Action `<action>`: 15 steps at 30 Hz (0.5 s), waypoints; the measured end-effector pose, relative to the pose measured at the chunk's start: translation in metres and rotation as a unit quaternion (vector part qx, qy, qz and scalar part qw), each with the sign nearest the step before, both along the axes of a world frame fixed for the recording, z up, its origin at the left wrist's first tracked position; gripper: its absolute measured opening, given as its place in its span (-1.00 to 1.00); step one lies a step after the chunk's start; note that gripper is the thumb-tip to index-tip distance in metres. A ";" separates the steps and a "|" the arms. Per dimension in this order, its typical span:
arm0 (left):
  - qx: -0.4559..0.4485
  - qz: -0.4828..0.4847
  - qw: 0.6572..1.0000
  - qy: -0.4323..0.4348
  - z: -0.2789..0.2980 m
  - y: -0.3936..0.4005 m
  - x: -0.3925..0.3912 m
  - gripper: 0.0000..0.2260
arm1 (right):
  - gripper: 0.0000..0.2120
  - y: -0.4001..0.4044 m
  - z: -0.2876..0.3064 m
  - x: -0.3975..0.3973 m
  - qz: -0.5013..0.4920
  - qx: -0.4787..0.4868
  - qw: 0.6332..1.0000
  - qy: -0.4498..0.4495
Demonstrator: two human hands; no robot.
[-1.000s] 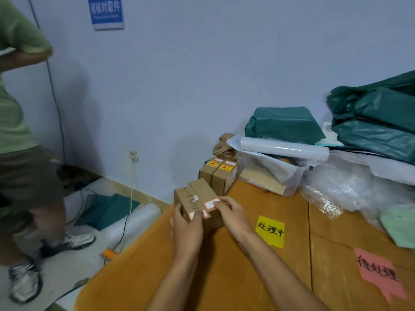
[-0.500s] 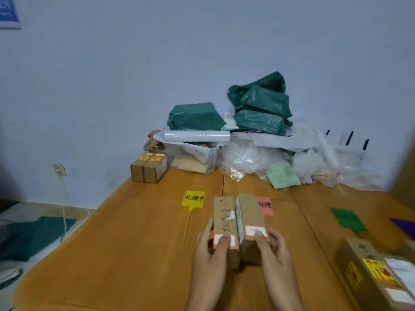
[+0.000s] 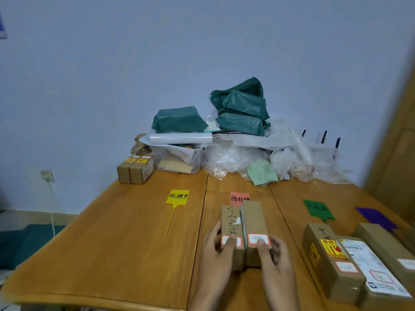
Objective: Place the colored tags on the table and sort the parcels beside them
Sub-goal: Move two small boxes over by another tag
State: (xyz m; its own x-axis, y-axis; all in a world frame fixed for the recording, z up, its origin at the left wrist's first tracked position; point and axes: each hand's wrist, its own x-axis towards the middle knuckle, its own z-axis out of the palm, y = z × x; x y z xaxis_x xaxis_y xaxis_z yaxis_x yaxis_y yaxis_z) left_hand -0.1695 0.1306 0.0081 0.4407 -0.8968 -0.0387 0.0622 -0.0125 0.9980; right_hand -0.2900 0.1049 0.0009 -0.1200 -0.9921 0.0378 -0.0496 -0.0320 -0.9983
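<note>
On the counter, the two boxes have barely moved since half a second ago, lying at six o'clock of the pink tag, left hand and right hand fingers still closed around their near ends.

A parcel-handling room: cardboard parcels with shipping labels on a wooden table, handwritten colored tags, green mailer bags and bubble wrap against a bare wall.

"处理中" on yellow tag
</note>
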 end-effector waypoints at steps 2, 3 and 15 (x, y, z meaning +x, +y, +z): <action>0.000 -0.001 1.000 -0.004 -0.001 -0.003 0.001 -0.52 | -0.67 -0.002 0.002 0.003 -0.007 0.006 1.000 -0.002; -0.001 0.000 1.000 -0.008 -0.001 -0.005 0.002 -0.51 | -0.66 -0.004 0.002 0.004 -0.010 0.008 1.000 0.000; 0.061 0.032 0.998 -0.015 0.018 0.009 0.065 -0.60 | -0.46 0.010 0.053 0.028 -0.140 -0.091 0.975 0.146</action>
State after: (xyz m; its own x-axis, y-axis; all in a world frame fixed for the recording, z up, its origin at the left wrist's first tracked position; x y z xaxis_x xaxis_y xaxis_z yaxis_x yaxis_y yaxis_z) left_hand -0.1043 0.1391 0.0263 0.4990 -0.8564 -0.1324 0.0376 -0.1312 0.9906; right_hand -0.2623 0.1146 0.0535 -0.3421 -0.8957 0.2840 -0.3632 -0.1527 -0.9191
